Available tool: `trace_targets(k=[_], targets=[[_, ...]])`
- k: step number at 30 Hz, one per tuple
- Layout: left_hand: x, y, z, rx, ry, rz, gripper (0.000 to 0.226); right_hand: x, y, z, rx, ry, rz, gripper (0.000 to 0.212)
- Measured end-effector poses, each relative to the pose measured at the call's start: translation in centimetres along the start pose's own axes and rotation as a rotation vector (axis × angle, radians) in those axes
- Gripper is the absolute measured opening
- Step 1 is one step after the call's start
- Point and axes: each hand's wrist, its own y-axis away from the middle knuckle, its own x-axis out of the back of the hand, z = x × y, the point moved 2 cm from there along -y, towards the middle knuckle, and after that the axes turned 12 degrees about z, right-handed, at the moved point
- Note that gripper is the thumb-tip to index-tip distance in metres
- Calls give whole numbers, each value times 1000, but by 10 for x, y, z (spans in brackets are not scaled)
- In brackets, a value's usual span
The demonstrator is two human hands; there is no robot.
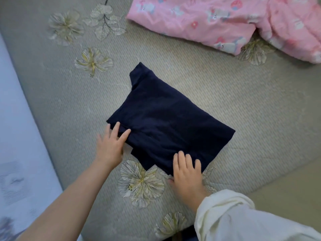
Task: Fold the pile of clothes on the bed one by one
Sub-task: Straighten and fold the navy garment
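A dark navy garment [165, 119] lies folded into a rough rectangle in the middle of the bed, with a narrower part sticking out toward the far left. My left hand [111, 145] rests on its near left corner, fingers straight and spread over the cloth. At the near right edge my right hand [186, 173] lies flat on the fabric, fingers straight, its thumb at the hem; whether the thumb goes under the cloth I cannot tell.
The bed cover [225, 101] is grey-beige with flower prints. A pink patterned garment or quilt [225, 23] lies crumpled at the far right. The bed's left edge runs diagonally beside a pale blue-white surface [17, 136].
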Motion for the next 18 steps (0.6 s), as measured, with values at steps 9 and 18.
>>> trace_targets(k=[9,18], targets=[[-6,-22,16,-634,1,233,84,-25,-16,-5,35,62,-21,76],[2,-39,37,-543,185,367,41,-14,-30,18,202,16,213,46]])
